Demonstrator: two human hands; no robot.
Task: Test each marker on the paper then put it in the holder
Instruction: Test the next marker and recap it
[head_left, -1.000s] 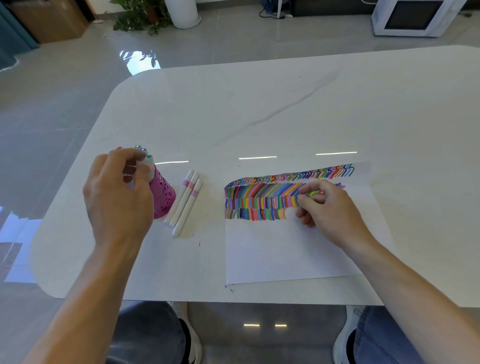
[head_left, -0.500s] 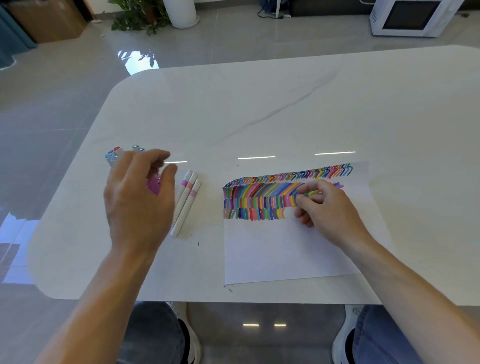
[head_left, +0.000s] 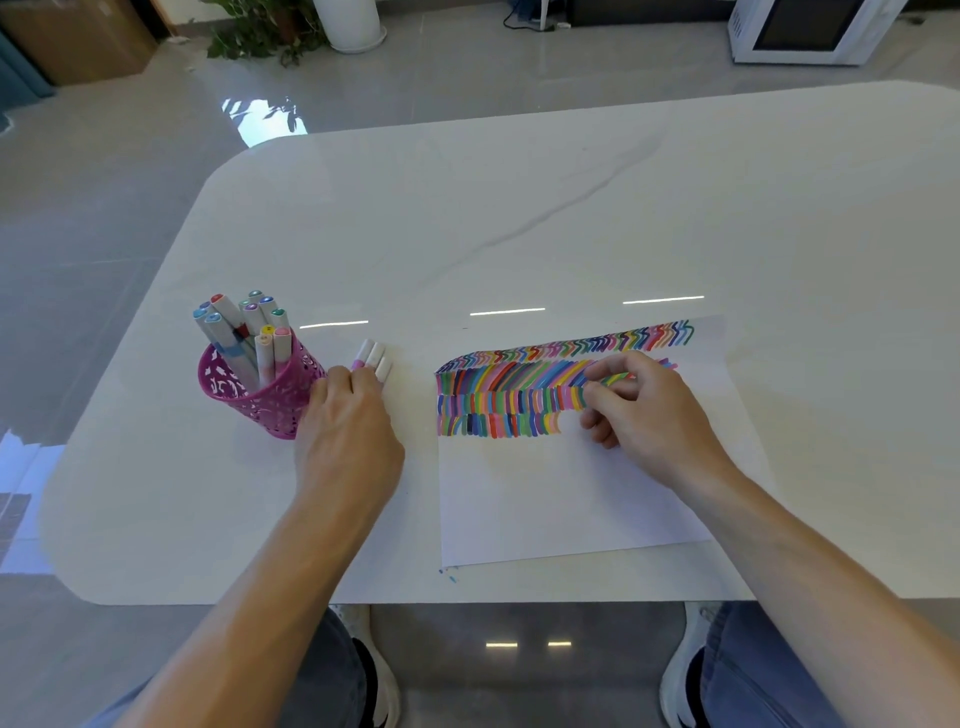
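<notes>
Left hand (head_left: 347, 441) lies palm-down on the worktop (head_left: 519, 234), fingers bent over the near ends of three loose white markers (head_left: 375, 356); only their far ends show past the fingertips, so whether any is actually gripped cannot be told. The markers lie side by side, touching one another. Holder (head_left: 260, 395), pink and perforated, stands just left of this hand, touching or nearly touching its knuckles, tilted slightly, and carries a bunch of capped markers (head_left: 244, 332) standing upright to leaning. Right hand (head_left: 644, 415) rests on the paper (head_left: 545, 499), fingers curled and pinched on a green marker (head_left: 618, 378) at the right end of the coloured strokes (head_left: 509, 395). Strokes fill the band of paper left of and beyond this hand; the sheet nearer than the hand is blank. Paper sits between the two hands and under the right one.
</notes>
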